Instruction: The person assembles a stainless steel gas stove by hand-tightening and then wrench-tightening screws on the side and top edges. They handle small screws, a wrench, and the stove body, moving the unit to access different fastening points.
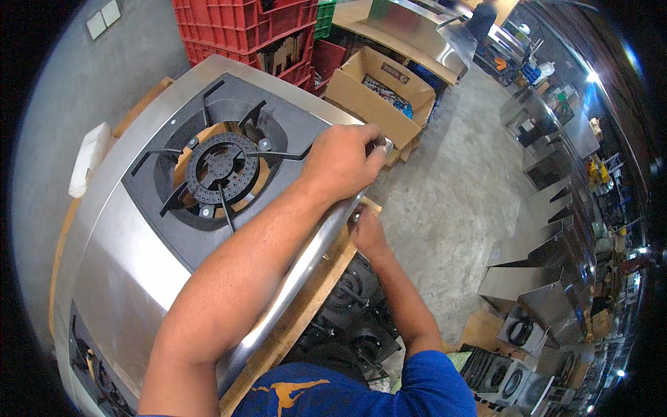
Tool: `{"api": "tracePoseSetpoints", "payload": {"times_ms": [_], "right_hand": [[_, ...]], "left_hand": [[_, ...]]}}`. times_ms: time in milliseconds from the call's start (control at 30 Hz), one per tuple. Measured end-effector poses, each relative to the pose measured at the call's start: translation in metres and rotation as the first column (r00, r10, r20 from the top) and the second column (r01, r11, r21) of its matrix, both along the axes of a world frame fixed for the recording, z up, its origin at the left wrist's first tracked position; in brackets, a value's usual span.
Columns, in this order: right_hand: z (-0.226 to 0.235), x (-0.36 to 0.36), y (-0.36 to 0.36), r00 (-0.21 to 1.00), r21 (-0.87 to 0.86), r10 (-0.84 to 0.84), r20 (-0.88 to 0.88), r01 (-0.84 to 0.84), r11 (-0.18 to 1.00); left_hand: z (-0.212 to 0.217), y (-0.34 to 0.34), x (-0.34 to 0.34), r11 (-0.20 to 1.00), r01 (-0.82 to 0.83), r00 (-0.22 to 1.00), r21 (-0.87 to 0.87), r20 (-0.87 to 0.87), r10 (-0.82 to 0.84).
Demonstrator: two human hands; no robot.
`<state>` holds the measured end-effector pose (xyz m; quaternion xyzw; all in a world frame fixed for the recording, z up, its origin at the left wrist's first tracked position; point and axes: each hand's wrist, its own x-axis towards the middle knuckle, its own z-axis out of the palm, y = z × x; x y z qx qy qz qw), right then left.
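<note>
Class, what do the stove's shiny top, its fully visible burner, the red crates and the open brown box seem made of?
Shiny top: probably stainless steel, smooth, with silvery reflections.
Burner: perhaps cast iron, dark and matte.
Red crates: likely plastic, ribbed as if moulded.
Box: apparently cardboard, dull brown with thin, flat sides.

- Stove before me, burner set in its top
- Crates behind the stove
- Cardboard box right of the crates
- Wall to my left

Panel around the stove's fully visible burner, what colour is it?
The panel is dark grey, showing best in the head view.
</note>
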<state>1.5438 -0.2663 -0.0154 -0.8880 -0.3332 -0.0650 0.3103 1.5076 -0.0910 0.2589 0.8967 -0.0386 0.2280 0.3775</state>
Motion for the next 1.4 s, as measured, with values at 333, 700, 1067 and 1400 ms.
{"api": "tracePoseSetpoints", "payload": {"times_ms": [333,700,1067,1400], "right_hand": [[0.004,0.048,0.011,0.953,0.522,-0.034,-0.3,0.194,0.831],[-0.013,0.088,0.013,0.721,0.602,0.061,-0.69,0.525,0.602],[0.007,-0.01,0.002,1.0,0.138,-0.026,0.017,0.024,0.99],[-0.014,0.078,0.0,0.781,0.466,-0.105,-0.615,0.468,0.751]], "left_hand": [[-0.004,0.002,0.001,1.0,-0.011,1.0,0.008,-0.023,0.011],[-0.003,0.003,0.001,1.0,-0.011,1.0,-0.01,-0.017,0.011],[0.003,-0.001,-0.002,0.999,-0.012,0.999,-0.045,-0.031,0.011],[-0.002,0.002,0.0,0.999,-0.01,1.0,-0.033,-0.007,0.009]]}}
